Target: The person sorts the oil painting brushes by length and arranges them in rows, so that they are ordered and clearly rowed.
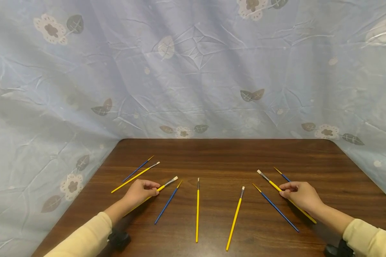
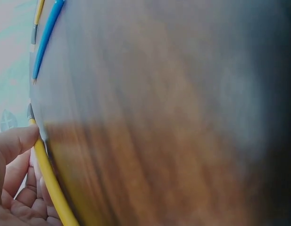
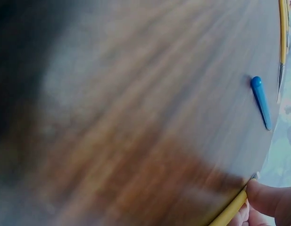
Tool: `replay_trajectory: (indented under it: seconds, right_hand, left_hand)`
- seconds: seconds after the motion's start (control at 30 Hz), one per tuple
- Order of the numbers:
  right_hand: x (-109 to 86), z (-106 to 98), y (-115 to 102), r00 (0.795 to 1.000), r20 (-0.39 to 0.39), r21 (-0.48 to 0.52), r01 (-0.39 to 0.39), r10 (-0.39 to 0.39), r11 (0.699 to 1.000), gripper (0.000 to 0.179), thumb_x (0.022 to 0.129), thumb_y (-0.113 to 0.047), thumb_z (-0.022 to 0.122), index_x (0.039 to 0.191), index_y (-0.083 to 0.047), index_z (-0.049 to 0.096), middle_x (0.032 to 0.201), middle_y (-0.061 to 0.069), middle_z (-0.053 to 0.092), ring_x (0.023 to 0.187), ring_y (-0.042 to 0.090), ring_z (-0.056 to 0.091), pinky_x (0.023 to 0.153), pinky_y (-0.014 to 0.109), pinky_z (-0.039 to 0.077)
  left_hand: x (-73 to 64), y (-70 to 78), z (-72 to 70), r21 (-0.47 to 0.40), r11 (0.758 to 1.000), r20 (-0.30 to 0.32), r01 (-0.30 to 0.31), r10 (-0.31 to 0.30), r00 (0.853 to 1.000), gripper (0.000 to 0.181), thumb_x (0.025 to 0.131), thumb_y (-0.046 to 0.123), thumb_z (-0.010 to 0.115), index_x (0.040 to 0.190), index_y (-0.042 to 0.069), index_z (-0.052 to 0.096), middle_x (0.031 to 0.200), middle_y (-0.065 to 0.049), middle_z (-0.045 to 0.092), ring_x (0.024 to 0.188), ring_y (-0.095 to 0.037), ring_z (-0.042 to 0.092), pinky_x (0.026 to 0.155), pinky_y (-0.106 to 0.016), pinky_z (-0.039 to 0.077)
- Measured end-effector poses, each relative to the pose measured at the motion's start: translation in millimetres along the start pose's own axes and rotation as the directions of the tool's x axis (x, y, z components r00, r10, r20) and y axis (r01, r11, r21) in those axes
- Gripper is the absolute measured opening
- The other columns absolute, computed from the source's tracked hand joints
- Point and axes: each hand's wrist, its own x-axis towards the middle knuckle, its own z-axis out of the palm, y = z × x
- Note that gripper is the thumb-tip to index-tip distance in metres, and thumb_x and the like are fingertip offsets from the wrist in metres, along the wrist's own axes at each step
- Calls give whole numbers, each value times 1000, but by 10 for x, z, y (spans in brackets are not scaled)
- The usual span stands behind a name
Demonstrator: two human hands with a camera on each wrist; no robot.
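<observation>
Yellow is the handle of the broad brush (image 1: 161, 187) that our left hand (image 1: 143, 191) pinches between thumb and fingers, over the left part of the desk (image 1: 212, 153), its pale bristles pointing towards the far edge; our right hand (image 1: 300, 195) pinches a flat yellow brush (image 1: 273, 184) over the right part, its tip aimed at the far edge and its handle end towards the near right corner; we cannot tell whether either one touches the wood. Beyond our left hand, towards the far left corner, a thin blue brush (image 1: 137, 170) and a slim yellow brush (image 1: 135, 177) lie near each other; to the right of that hand is a second blue brush (image 1: 167, 203); across the middle we have a straight yellow brush (image 1: 197, 214) and a slanted yellow brush (image 1: 234, 221), their handle ends towards the near edge; a third blue brush (image 1: 278, 210) lies left of our right hand, and a fourth blue brush (image 1: 285, 177) shows partly behind it.
</observation>
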Motion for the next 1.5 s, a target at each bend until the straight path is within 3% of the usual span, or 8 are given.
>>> replay_trajectory:
  seconds: [0.43, 0.97, 1.2, 1.5]
  right_hand:
    - [10, 30, -4, 995, -48, -104, 85, -90, 991, 14, 89, -9, 70, 97, 3, 70, 78, -1, 63, 72, 16, 56, 54, 24, 44]
    - [-10, 16, 24, 995, -64, -97, 74, -81, 993, 22, 83, -17, 77, 98, 0, 72, 79, -3, 66, 72, 15, 61, 59, 29, 49]
    - [-4, 11, 25, 994, -53, -104, 92, -98, 990, 17, 85, -13, 75, 97, -1, 74, 79, -3, 67, 71, 15, 60, 55, 27, 47]
    - [16, -37, -28, 997, -12, -126, 75, -77, 989, 19, 89, -11, 71, 101, 3, 72, 85, 3, 69, 77, 19, 61, 61, 33, 50]
  left_hand:
    - [30, -15, -7, 7, 1000, 9, -20, 20, 1000, 15, 84, 5, 74, 99, 0, 74, 84, 1, 68, 77, -14, 57, 64, -23, 48]
    - [20, -15, -10, -43, 999, 14, -1, 2, 1000, 16, 86, 6, 73, 101, 0, 74, 94, -5, 71, 83, -15, 60, 67, -25, 50]
    - [8, 32, -44, -42, 999, 24, 14, -13, 1000, 18, 88, 7, 72, 104, 0, 73, 100, -7, 71, 87, -17, 60, 71, -28, 50]
    - [24, 70, -93, -70, 997, 43, 40, -37, 998, 23, 91, 9, 68, 112, -1, 70, 104, -8, 69, 92, -19, 60, 74, -30, 51]
